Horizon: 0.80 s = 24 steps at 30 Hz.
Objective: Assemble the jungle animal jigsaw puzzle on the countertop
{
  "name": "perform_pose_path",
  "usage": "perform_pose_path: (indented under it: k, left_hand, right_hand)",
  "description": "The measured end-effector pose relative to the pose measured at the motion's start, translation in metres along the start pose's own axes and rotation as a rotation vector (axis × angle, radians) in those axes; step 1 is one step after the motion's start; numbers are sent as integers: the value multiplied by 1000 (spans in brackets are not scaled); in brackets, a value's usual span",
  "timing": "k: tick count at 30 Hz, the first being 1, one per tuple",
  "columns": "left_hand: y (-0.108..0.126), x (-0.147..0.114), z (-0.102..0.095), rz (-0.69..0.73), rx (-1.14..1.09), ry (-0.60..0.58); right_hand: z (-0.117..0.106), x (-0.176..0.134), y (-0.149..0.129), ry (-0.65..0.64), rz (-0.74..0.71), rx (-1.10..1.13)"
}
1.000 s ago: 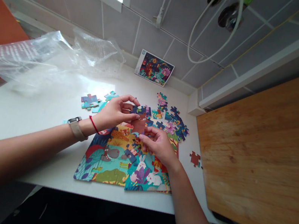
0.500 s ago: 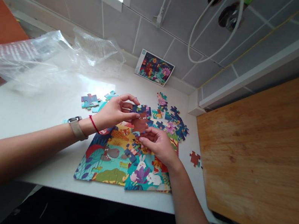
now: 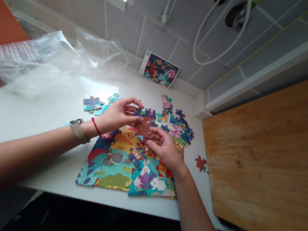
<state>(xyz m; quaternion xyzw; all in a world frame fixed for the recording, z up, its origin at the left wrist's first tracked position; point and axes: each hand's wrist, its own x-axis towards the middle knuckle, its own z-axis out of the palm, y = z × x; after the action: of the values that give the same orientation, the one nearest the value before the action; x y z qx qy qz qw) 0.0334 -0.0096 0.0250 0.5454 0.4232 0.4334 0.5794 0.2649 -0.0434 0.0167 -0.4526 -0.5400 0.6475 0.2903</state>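
My left hand (image 3: 121, 113) holds a small cluster of joined puzzle pieces (image 3: 142, 130), mostly brown with dark blue and leafy parts at the top. Its thumb lies on top, and the fingers curl along the far left side. At the cluster's lower right edge, the curled fingers and thumb of my right hand (image 3: 163, 146) close on the brown part. Beneath both hands lie assembled puzzle sections: one with a hippo (image 3: 116, 157) on the left, another with white rabbits (image 3: 158, 184) on the right. The hands partly cover these sections and a few loose pieces.
Loose puzzle pieces (image 3: 183, 126) are heaped behind and to the right, with more pieces (image 3: 93, 104) at left. One brown piece (image 3: 200, 163) lies near the wooden board (image 3: 272, 151). A picture card (image 3: 159, 70) leans on the tiled wall. Clear plastic bags (image 3: 48, 54) cover the back left.
My right hand has shifted very slightly up along the edge of the brown cluster. My left hand and the other things look the same.
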Motion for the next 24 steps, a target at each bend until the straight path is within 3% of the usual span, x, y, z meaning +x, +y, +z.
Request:
perform_pose_path:
  k: [10,24]
  left_hand:
    - [0,-2,2,7,-29,30]
    - [7,-5,5,-70,-154,21]
  right_hand:
    - [0,-1,-6,-81,8,-79]
    - [2,0,-2,-37,63,11]
